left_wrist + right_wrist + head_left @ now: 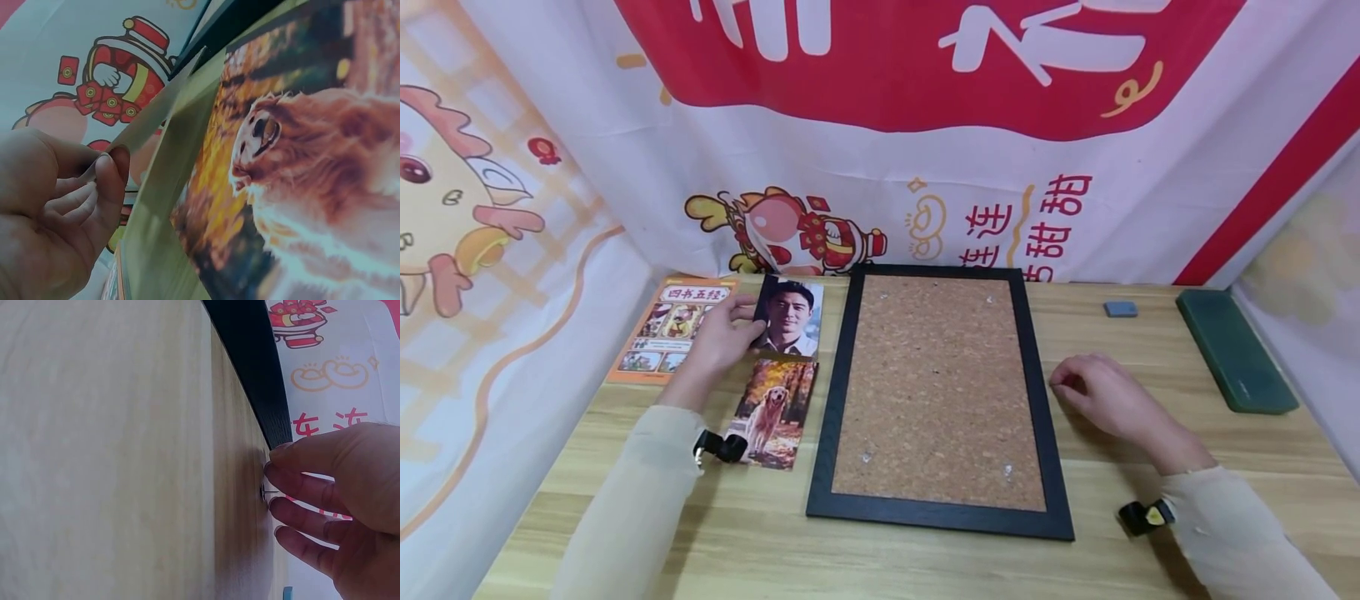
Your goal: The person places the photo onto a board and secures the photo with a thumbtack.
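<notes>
My left hand (721, 335) pinches the left edge of a portrait photo (792, 315), which shows edge-on and tilted up in the left wrist view. Below it on the table lies a photo of a golden dog (769, 417), overlapped at its top by the portrait. A cork board (936, 408) with a black frame lies in the middle, with small silvery marks near its corners and centre. Beside its right edge my right hand (1108, 396) touches the table with bent fingers. Among those fingertips is a thumbtack (263, 492), point outward; whether they grip it is unclear.
An orange-bordered booklet (658, 333) lies left of the photos, partly behind my left hand. At the back right are a small blue block (1120, 309) and a green case (1240, 354). Printed cloth (887, 200) hangs along the table's far edge.
</notes>
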Action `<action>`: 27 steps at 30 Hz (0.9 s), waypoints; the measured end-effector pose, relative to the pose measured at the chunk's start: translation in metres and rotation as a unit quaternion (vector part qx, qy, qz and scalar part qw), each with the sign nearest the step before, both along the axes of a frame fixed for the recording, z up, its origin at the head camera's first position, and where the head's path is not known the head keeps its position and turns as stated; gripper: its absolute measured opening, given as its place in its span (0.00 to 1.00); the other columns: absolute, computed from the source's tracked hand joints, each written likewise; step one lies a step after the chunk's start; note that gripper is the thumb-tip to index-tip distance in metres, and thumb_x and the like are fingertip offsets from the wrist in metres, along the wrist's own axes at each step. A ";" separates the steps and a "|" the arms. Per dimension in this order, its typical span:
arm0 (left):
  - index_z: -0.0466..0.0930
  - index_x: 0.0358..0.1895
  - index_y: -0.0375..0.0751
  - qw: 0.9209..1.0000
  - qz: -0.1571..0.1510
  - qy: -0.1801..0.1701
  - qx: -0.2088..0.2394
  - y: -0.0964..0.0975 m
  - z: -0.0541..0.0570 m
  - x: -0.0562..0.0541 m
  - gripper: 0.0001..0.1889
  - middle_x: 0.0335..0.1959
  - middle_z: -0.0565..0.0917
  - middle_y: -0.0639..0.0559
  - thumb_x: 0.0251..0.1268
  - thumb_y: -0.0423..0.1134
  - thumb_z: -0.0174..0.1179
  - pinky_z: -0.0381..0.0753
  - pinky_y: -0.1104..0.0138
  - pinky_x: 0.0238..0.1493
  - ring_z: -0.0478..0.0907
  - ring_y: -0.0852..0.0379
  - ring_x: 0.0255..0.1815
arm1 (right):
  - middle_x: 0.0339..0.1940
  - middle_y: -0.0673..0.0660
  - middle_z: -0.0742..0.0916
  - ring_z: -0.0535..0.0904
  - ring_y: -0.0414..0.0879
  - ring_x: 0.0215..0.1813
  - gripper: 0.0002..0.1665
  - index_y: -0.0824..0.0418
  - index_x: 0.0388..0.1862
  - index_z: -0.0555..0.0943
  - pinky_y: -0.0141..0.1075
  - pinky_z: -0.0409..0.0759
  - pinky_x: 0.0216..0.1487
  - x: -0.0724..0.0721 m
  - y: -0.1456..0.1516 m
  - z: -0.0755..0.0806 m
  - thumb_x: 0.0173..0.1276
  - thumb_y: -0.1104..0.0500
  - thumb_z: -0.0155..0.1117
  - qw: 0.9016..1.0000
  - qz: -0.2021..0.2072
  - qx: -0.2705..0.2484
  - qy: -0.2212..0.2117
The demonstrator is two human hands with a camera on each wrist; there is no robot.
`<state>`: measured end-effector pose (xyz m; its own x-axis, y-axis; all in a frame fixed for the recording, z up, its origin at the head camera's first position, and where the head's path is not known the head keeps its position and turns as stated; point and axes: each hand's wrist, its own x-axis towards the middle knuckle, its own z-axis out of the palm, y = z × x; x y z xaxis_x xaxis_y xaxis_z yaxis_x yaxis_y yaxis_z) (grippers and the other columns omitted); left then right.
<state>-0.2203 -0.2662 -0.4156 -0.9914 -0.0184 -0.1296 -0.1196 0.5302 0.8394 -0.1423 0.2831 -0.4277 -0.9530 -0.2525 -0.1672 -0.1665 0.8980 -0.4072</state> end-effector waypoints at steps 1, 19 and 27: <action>0.66 0.79 0.31 1.000 -0.002 0.003 -0.002 0.000 0.001 0.001 0.28 0.71 0.77 0.28 0.81 0.32 0.58 0.90 0.66 0.38 0.86 0.57 0.39 | 0.45 0.59 0.90 0.80 0.54 0.48 0.07 0.60 0.50 0.89 0.58 0.83 0.55 0.000 0.000 0.000 0.76 0.62 0.71 1.000 -0.001 -0.001 -0.003; 0.76 0.78 0.43 0.999 -0.036 0.009 -0.034 0.025 0.019 0.015 0.24 0.80 0.73 0.38 0.84 0.41 0.57 0.81 0.72 0.47 0.84 0.42 0.67 | 0.49 0.62 0.91 0.81 0.56 0.51 0.08 0.62 0.51 0.89 0.62 0.82 0.58 0.000 -0.001 0.000 0.76 0.64 0.70 1.000 0.009 -0.003 0.005; 0.74 0.79 0.47 0.998 -0.045 -0.026 -0.023 0.040 0.019 0.012 0.25 0.81 0.72 0.39 0.85 0.42 0.56 0.82 0.67 0.51 0.83 0.45 0.68 | 0.48 0.62 0.91 0.82 0.55 0.50 0.08 0.63 0.50 0.88 0.59 0.83 0.57 0.000 -0.003 -0.002 0.77 0.62 0.69 1.000 -0.003 -0.003 0.011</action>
<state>-0.2086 -0.2265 -0.3967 -0.9812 0.0637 -0.1821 -0.1124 0.5787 0.8077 -0.1420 0.2804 -0.4293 -0.9582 -0.2472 -0.1441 -0.1699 0.8967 -0.4086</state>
